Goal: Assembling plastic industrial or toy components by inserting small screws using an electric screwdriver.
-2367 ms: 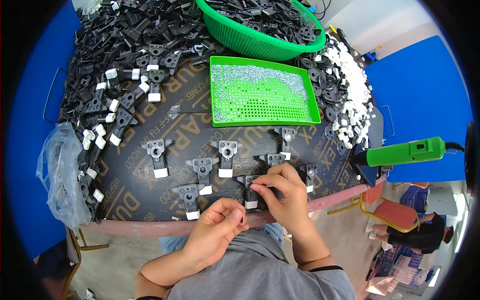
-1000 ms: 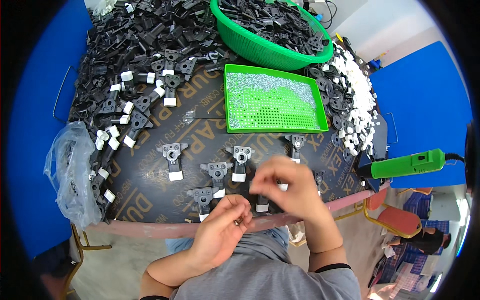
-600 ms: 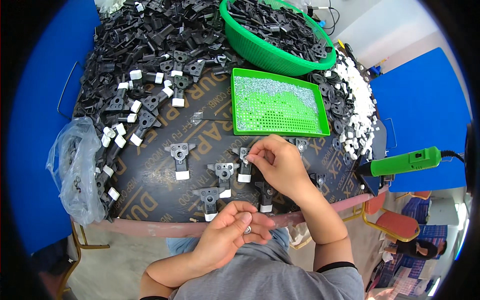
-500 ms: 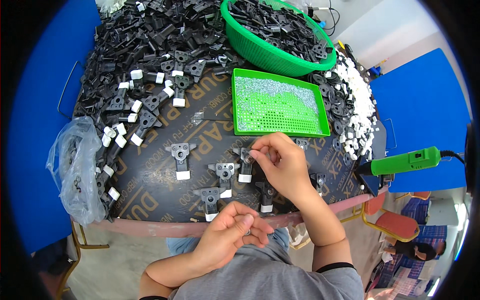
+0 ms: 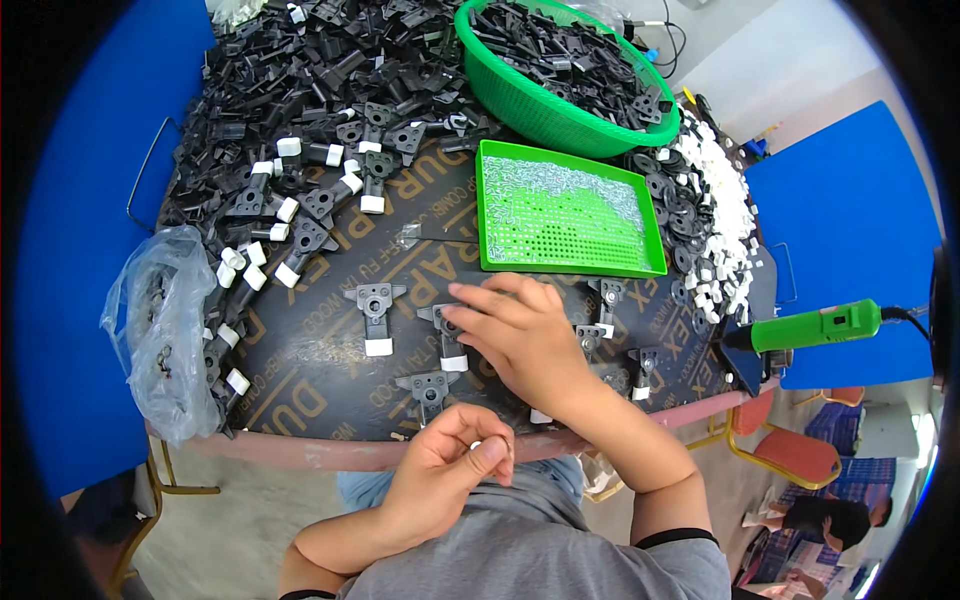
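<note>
Spreading our right grip (image 5: pixel 526 346) open by a bracket (image 5: pixel 449 346) at its nine o'clock, we pinch a small piece (image 5: pixel 477 446) in our left grip (image 5: pixel 445 463).

Near the right hand (image 5: pixel 525 345), matt plastic brackets (image 5: pixel 376 324) with smooth white caps (image 5: pixel 379 347). Beyond it, shiny metal screws (image 5: pixel 580 183) in a glossy plastic tray (image 5: pixel 575 268). Left of the left hand (image 5: pixel 450 455), a crinkled plastic bag (image 5: pixel 165 345). Ahead of the 2 hands, a smooth, faintly glossy table (image 5: pixel 310 345).
</note>
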`<state>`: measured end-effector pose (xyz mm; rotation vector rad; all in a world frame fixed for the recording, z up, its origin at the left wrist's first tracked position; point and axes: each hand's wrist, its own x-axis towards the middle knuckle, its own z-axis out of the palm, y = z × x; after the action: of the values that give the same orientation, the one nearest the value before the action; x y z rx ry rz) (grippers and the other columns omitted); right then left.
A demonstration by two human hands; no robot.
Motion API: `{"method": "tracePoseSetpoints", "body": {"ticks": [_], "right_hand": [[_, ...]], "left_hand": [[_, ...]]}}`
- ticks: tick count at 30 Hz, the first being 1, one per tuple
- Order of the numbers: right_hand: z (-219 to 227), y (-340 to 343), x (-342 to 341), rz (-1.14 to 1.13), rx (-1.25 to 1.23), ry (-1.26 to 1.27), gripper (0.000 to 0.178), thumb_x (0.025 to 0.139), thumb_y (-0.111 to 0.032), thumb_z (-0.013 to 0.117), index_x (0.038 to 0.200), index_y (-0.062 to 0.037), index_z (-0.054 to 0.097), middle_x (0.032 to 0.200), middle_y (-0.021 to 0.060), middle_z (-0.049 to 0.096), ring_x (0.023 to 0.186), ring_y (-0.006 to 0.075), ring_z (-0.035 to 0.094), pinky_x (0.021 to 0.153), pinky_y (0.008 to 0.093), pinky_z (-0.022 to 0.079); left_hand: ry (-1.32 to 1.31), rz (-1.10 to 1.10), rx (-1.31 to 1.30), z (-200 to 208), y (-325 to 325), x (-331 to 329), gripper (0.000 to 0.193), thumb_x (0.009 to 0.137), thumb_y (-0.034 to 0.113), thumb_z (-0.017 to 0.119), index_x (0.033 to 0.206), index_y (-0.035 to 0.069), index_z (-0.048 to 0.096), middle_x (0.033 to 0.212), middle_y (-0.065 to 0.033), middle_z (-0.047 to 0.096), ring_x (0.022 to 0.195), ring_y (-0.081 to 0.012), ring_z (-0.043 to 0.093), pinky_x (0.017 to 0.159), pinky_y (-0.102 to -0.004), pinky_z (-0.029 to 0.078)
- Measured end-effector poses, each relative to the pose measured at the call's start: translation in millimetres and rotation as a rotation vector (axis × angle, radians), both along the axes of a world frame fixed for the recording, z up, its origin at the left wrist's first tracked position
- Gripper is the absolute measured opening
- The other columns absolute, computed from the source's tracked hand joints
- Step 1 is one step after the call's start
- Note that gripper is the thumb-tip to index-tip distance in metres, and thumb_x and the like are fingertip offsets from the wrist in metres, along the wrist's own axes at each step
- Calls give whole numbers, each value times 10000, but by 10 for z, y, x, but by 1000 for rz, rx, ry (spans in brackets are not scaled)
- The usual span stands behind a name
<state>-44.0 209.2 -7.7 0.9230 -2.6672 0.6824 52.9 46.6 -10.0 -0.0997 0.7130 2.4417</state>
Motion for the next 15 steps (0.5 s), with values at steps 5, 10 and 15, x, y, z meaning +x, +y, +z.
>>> {"method": "tracePoseSetpoints", "body": {"ticks": [5, 10, 15], "right_hand": [[425, 131, 140, 177, -467, -383, 300, 715, -156, 807, 1005, -111, 746, 1069, 35, 715, 1031, 236, 592, 924, 370, 427], [454, 87, 394, 189, -434, -328, 327, 657, -161, 844, 968, -100, 762, 1024, 13, 722, 994, 237, 590, 890, 347, 450], [401, 135, 470, 145, -373, -231, 295, 676, -152, 830, 959, -103, 760, 1022, 4, 720, 959, 233, 590, 833, 329, 474]], "left_hand": [[-55, 103, 40, -56, -87, 6, 135, 999, 126, 548, 1097, 36, 566, 986, -37, 600, 878, -123, 575, 806, -287, 482], [-111, 80, 88, -32, -49, -21, 171, 1014, 146, 524, 1145, 48, 572, 1029, -33, 613, 953, -128, 589, 870, -299, 478], [-145, 27, 66, -41, -52, -16, 218, 1013, 130, 520, 1194, 31, 590, 1135, -68, 638, 1042, -159, 616, 923, -327, 491]]}}
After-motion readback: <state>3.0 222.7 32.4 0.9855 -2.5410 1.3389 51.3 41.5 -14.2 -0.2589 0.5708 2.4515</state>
